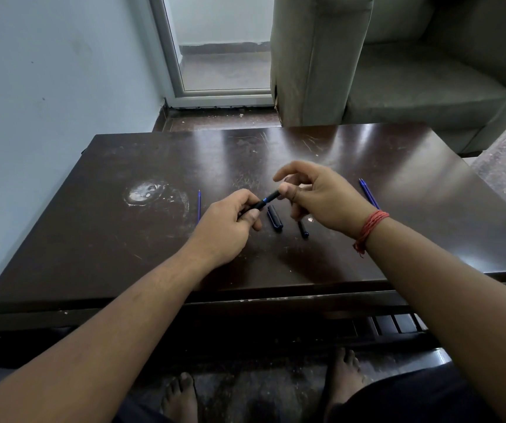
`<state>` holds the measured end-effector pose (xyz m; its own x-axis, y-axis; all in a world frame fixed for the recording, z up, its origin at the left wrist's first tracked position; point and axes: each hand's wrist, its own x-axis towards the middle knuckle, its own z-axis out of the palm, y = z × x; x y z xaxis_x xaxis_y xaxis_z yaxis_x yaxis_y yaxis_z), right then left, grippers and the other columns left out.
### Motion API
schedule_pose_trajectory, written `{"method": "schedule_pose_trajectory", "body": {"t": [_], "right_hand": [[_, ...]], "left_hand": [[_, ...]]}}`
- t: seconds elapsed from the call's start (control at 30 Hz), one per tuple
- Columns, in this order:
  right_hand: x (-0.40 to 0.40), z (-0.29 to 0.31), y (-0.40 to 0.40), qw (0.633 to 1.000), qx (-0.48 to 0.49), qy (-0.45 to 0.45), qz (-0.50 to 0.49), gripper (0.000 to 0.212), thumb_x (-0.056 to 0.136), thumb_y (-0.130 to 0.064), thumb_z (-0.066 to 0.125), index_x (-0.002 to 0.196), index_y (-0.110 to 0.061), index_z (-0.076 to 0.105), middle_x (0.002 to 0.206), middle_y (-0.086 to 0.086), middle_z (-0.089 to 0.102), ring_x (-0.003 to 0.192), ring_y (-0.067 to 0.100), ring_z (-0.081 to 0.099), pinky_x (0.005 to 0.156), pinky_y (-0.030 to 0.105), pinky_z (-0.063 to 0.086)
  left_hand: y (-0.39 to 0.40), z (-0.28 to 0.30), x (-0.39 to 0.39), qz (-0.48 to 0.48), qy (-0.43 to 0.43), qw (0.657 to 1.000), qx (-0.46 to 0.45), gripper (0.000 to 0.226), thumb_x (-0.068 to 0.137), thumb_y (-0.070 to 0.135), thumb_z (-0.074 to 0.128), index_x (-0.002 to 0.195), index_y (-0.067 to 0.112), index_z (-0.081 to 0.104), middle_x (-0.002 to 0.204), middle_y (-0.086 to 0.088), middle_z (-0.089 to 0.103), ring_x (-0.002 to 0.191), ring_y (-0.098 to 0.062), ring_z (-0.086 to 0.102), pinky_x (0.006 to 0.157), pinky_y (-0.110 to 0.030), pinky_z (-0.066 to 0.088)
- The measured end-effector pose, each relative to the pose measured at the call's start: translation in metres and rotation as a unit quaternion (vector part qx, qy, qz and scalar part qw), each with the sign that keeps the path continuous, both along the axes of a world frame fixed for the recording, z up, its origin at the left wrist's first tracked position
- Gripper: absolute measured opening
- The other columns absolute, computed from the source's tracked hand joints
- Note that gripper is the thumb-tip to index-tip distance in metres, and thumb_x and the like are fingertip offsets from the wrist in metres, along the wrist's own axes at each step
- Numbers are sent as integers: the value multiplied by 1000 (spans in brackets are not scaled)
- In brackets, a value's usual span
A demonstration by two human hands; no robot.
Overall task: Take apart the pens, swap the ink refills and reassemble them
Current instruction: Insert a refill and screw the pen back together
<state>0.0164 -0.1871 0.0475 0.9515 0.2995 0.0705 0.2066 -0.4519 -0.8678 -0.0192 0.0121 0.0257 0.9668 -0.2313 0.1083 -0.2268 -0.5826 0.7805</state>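
Note:
A black pen [266, 200] with a blue ring is held just above the dark table [123, 239]. My left hand [230, 225] grips its lower end. My right hand [315, 195] pinches its upper end between thumb and fingers. Below the pen, a black cap [275, 218] lies on the table. Beside the cap lies a short black pen piece [303, 229], partly under my right hand. One blue refill [199, 206] lies left of my left hand. More blue refill [368, 193] lies behind my right wrist, and I cannot tell whether it is one or two.
A whitish worn patch [151, 193] marks the table at the left. A grey sofa [398, 71] stands behind the table's far right edge. A wall runs along the left, with a glass door [224, 47] beyond. My bare feet rest on the floor under the near edge.

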Motion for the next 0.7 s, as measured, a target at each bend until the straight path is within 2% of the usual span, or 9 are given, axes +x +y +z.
{"method": "schedule_pose_trajectory", "body": {"t": [0.07, 0.13, 0.23, 0.33, 0.43, 0.53, 0.57, 0.63, 0.7], "right_hand": [[0, 0, -3, 999, 21, -1, 27, 13, 95, -9, 60, 107, -12, 64, 91, 14, 66, 67, 22, 68, 68, 34, 61], [-2, 0, 0, 999, 14, 1, 35, 9, 96, -5, 58, 99, -9, 65, 83, 15, 67, 63, 17, 67, 64, 31, 60], [-2, -1, 4, 999, -33, 14, 2, 22, 99, -22, 55, 87, -6, 63, 66, 8, 66, 51, 12, 63, 52, 24, 53], [-3, -1, 5, 998, -65, 4, -7, 30, 99, -36, 52, 90, -9, 63, 70, 6, 68, 52, 17, 66, 53, 30, 56], [-5, -1, 3, 999, -30, 2, 22, 16, 95, -25, 62, 108, -16, 60, 89, 10, 67, 64, 26, 70, 59, 35, 61], [-6, -1, 5, 999, -23, 17, 37, 7, 95, -14, 62, 101, -12, 62, 84, 19, 69, 62, 29, 69, 60, 40, 61], [-6, -2, 7, 999, -33, 17, 30, 8, 96, -17, 60, 96, -9, 63, 78, 18, 69, 58, 27, 68, 58, 42, 61], [-6, -2, 8, 998, -51, 17, 10, 28, 98, -30, 57, 89, -5, 62, 66, 11, 66, 51, 22, 65, 56, 44, 58], [-6, -2, 8, 998, -63, 7, -3, 35, 97, -40, 55, 91, -6, 62, 66, 5, 67, 50, 21, 65, 55, 43, 58]], "left_hand": [[0, -1, 0, 1, 4, 1000, 1, 13, 100, 11, 53, 98, 21, 62, 80, 8, 71, 54, 3, 49, 56, -9, 39], [1, -2, -1, -2, 6, 1000, 4, 14, 100, 12, 53, 98, 22, 62, 80, 8, 71, 53, 3, 49, 56, -9, 39], [0, -3, -2, -8, 8, 1000, 6, 14, 100, 12, 53, 96, 23, 61, 80, 7, 72, 53, 3, 49, 56, -10, 40], [-1, -2, -2, -7, 5, 1000, 8, 14, 100, 12, 53, 96, 23, 61, 80, 7, 71, 54, 3, 50, 56, -10, 39], [-1, -1, -1, -5, 3, 1000, 10, 14, 100, 12, 53, 96, 24, 60, 81, 7, 71, 55, 4, 50, 57, -8, 39], [1, -2, -1, -7, 4, 1000, 12, 15, 100, 12, 53, 96, 24, 60, 81, 7, 71, 54, 3, 51, 56, -8, 39], [1, -3, -1, -9, 4, 1000, 15, 14, 100, 12, 53, 96, 23, 60, 80, 7, 71, 55, 3, 51, 57, -8, 39], [1, -4, -1, -14, 0, 1000, 19, 13, 100, 12, 54, 97, 23, 61, 80, 8, 71, 57, 3, 52, 58, -9, 40], [0, -4, -1, -14, -4, 1000, 16, 14, 99, 12, 54, 97, 24, 61, 79, 9, 71, 59, 1, 53, 59, -9, 40]]}}
